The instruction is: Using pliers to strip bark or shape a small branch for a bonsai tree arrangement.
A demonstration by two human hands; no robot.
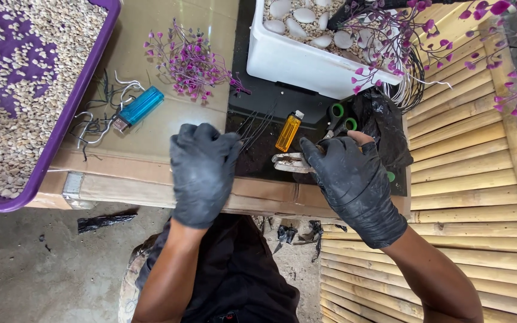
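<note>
Both my hands wear black gloves and rest at the near edge of a glass-topped table [151, 134]. My left hand [201, 170] shows its back, fingers curled under; whatever lies inside it is hidden. Thin black strands [251, 128] lie just right of its fingers. My right hand [351, 179] grips a pale, stubby piece [287, 162] that sticks out to the left. An orange lighter [289, 131] lies between the hands, slightly farther away. Scissors with green-and-black handles [339, 118] lie just beyond my right fingertips.
A purple tray of gravel [61, 128] fills the left. A blue lighter [140, 106] lies by bent wire scraps [100, 122] and a purple flower sprig [189, 63]. A white tub of pebbles [294, 63], purple-leaved branches [426, 36], a black bag [384, 122] and bamboo slats [468, 179] are on the right.
</note>
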